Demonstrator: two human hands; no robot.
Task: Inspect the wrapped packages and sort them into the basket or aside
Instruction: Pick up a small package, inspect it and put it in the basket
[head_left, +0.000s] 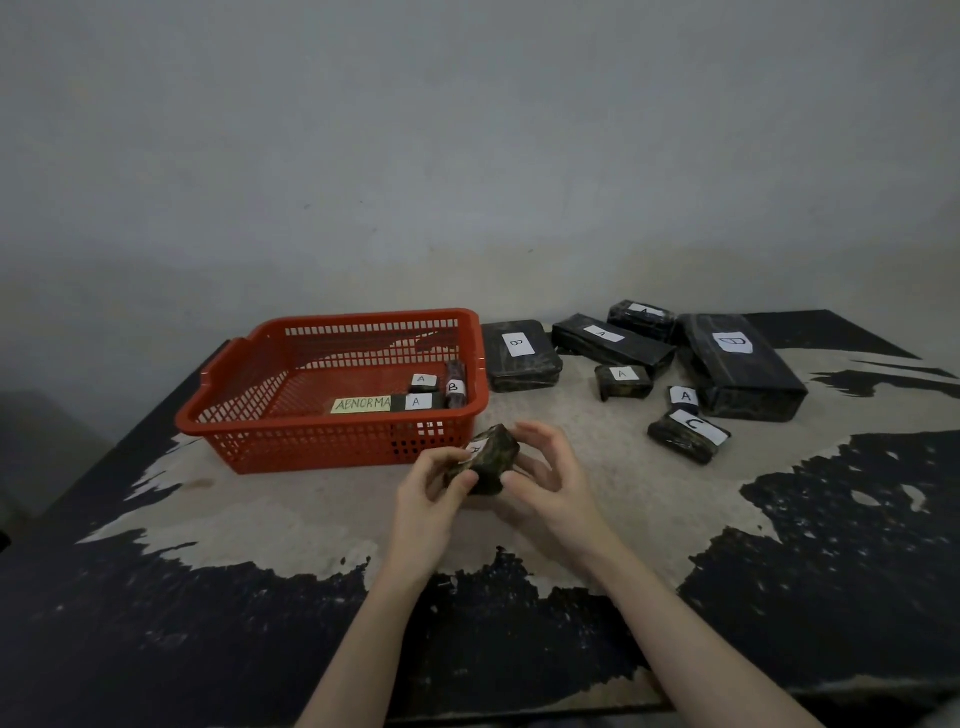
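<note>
A small dark wrapped package (491, 457) with a white label is held above the table, just in front of the red basket's (270, 441) near right corner. My left hand (434, 493) pinches its left side with thumb and fingers. My right hand (545, 478) cups its right side and underside, its upper fingers curved above the package without touching. Inside the basket lie a yellow "ABNORMA" label (361, 405), two small packages marked A (417, 401) (423, 381) and a slim one marked B (455, 385).
Several wrapped packages lie to the right of the basket: a flat B package (519, 356), a long A package (610, 343), a large D package (743, 369), small A packages (623, 381) (684, 397) and a C package (688, 434). A grey wall stands behind the worn table (311, 525).
</note>
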